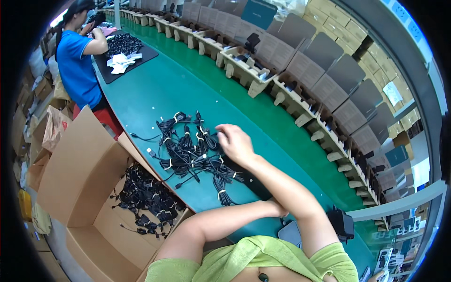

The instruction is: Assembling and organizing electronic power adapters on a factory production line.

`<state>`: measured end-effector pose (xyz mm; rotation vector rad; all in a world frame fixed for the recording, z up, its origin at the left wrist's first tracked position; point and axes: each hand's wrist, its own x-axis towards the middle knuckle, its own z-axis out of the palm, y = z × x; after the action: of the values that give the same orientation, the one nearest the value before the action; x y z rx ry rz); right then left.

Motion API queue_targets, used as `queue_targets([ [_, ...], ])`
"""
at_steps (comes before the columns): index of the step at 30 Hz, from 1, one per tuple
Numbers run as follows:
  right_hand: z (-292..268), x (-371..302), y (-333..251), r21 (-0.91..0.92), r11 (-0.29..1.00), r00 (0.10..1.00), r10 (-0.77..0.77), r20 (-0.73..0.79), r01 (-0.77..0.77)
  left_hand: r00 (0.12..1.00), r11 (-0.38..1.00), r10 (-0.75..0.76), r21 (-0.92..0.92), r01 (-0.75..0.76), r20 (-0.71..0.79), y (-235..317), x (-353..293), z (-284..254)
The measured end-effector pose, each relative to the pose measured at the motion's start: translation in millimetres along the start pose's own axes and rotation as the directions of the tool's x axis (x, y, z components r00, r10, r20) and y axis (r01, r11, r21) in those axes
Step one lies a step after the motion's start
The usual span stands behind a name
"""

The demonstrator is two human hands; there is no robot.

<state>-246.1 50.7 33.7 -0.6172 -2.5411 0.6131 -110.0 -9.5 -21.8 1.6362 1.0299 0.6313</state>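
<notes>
A pile of black cables (pixel 181 145), bundled in coils with pale ties, lies on the green table. At the pile's right edge is my right hand (pixel 236 144), reaching across with thumb and forefinger apart; no object shows between them. My left hand (pixel 278 208) is beneath the right forearm, which hides most of its fingers, so its grip cannot be made out. A dark flat object (pixel 251 183) lies beside the pile, partly covered by my right forearm. Close to my body, a grey rounded object (pixel 290 233) shows between my arms.
At my left, an open cardboard box (pixel 89 183) holds many more black cables (pixel 148 199). Black adapters (pixel 341 223) lie by my right elbow. Beyond the table runs a green conveyor (pixel 282 134) lined with cardboard trays (pixel 300 101). A person in blue (pixel 77 66) stands far left.
</notes>
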Motion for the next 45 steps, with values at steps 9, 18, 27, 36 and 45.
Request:
queue_targets([
  [9,33.3,10.9,-7.7,0.077,0.965,0.912,0.208,0.353,-0.250,0.948,0.919,0.290,-0.236,-0.314,-0.131,-64.8,22.5,36.2],
  [18,-76.1,-42.4,52.8,0.699,0.521,0.853,0.454,0.259,-0.489,0.873,0.689,-0.176,-0.691,-0.220,-0.454,9.4,0.1,-25.6],
  [27,-166.9,-112.0,45.3,0.897,0.129,0.802,0.514,0.304,-0.423,0.949,0.203,-0.055,-0.934,-0.295,-0.312,32.0,-22.1,-37.7],
  [36,-170.5,-150.1,38.6,0.649,0.612,0.865,0.477,0.153,-0.452,0.904,0.290,-0.164,-0.895,-0.339,-0.395,-0.7,-8.6,-43.6],
  [45,-160.5,-179.5,45.1,-0.398,0.917,0.996,0.054,0.073,-0.020,0.970,0.380,-0.091,-0.908,-0.176,-0.226,1.6,-11.7,-34.8],
])
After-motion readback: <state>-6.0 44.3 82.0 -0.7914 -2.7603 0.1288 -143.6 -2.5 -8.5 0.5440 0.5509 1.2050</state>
